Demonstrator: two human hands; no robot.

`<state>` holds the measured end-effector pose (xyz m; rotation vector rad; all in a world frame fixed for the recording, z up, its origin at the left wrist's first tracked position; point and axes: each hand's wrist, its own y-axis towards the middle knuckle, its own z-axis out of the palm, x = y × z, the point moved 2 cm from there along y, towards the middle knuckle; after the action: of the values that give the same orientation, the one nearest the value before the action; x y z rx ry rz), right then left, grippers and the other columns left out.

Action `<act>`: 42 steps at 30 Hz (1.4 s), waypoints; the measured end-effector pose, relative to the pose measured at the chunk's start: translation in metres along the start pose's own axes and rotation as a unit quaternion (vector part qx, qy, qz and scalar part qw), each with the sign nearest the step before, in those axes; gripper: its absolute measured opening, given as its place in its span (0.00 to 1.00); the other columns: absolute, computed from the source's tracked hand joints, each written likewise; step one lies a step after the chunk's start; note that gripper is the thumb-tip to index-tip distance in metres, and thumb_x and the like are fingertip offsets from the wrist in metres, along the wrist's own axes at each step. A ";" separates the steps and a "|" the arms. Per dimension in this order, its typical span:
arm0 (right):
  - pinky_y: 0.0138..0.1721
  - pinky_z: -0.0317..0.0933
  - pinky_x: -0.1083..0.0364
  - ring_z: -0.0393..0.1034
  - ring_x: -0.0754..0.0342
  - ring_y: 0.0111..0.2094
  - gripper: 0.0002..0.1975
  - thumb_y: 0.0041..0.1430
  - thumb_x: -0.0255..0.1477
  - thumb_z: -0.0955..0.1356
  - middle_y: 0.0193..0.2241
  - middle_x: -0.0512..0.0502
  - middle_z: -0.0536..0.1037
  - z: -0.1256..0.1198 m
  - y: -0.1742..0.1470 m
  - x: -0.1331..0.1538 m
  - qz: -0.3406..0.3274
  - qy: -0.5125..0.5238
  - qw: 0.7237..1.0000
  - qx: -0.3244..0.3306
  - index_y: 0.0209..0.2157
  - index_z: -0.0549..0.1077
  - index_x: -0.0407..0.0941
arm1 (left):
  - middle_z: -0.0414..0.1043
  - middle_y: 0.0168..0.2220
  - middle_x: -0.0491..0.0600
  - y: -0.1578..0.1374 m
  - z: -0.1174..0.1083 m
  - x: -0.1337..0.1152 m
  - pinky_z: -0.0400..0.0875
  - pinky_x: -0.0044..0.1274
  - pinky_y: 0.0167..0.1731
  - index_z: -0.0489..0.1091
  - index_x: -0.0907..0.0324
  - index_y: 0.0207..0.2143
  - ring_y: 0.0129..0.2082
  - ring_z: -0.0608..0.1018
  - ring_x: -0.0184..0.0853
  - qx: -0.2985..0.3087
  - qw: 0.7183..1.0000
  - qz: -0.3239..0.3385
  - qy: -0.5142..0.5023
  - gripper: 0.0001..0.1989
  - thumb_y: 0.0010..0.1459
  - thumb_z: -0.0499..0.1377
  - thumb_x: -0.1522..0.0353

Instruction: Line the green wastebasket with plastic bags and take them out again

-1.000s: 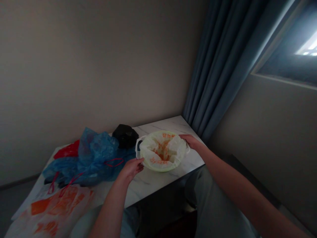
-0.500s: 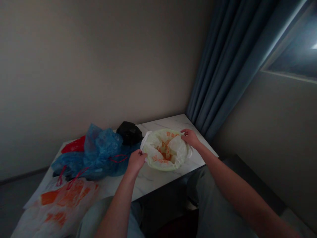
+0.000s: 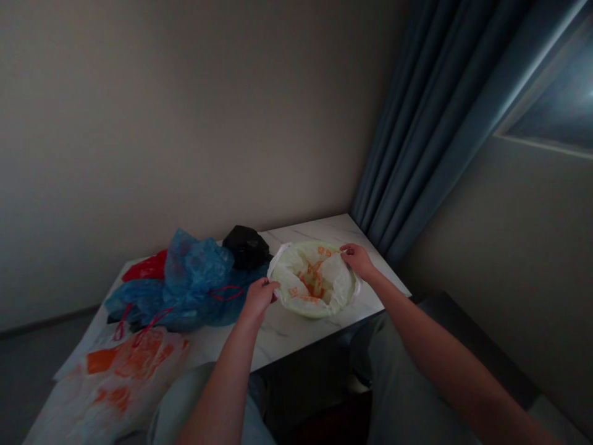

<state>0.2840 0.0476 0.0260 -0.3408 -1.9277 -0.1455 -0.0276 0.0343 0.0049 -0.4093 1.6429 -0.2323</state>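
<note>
On the marble-patterned table, a pale yellow-green bin (image 3: 303,312) stands with its mouth facing up. A white plastic bag (image 3: 331,275) with orange print lines it, its edge folded over the rim. My left hand (image 3: 260,298) pinches the bag's edge at the left side of the rim. At the right rear of the rim, my right hand (image 3: 359,259) is closed on the bag's edge, thumb and fingers together. The bottom of the bin is hidden by the liner.
Left of the bin lie crumpled blue plastic bags (image 3: 197,272) with red drawstrings, a black bag (image 3: 245,247) and a red bag (image 3: 146,267). A white bag with orange print (image 3: 134,364) covers the table's near left. Behind are a wall and a blue curtain (image 3: 417,123).
The view has shifted slightly, so the tabletop things sit a little further right. Both hands stay at the same sides of the bin's rim.
</note>
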 end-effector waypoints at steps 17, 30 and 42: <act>0.20 0.54 0.59 0.61 0.58 0.16 0.08 0.50 0.21 0.67 0.15 0.56 0.69 -0.006 -0.004 0.001 0.036 0.040 0.998 -0.017 0.34 0.72 0.43 | 0.69 0.19 0.45 0.003 -0.001 0.003 0.69 0.23 0.23 0.69 0.60 0.21 0.19 0.71 0.30 -0.010 0.997 -0.056 -0.060 0.05 0.43 0.63 0.70; 0.22 0.54 0.58 0.61 0.57 0.19 0.08 0.47 0.26 0.69 0.18 0.55 0.69 -0.009 -0.004 -0.003 0.041 0.052 0.997 -0.042 0.33 0.73 0.44 | 0.68 0.19 0.45 0.003 -0.002 0.005 0.68 0.24 0.25 0.68 0.61 0.22 0.18 0.71 0.29 -0.002 0.992 -0.068 -0.102 0.08 0.42 0.65 0.67; 0.21 0.53 0.58 0.60 0.58 0.17 0.07 0.45 0.25 0.70 0.15 0.56 0.67 -0.011 -0.007 -0.005 0.068 0.102 0.991 -0.052 0.31 0.72 0.43 | 0.69 0.19 0.45 0.008 -0.001 0.010 0.67 0.24 0.25 0.68 0.61 0.21 0.18 0.70 0.29 -0.011 0.991 -0.068 -0.118 0.09 0.44 0.65 0.67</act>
<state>0.2930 0.0368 0.0259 -0.5071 -1.6924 -0.1851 -0.0301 0.0381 -0.0070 -0.5461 1.3886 -0.2585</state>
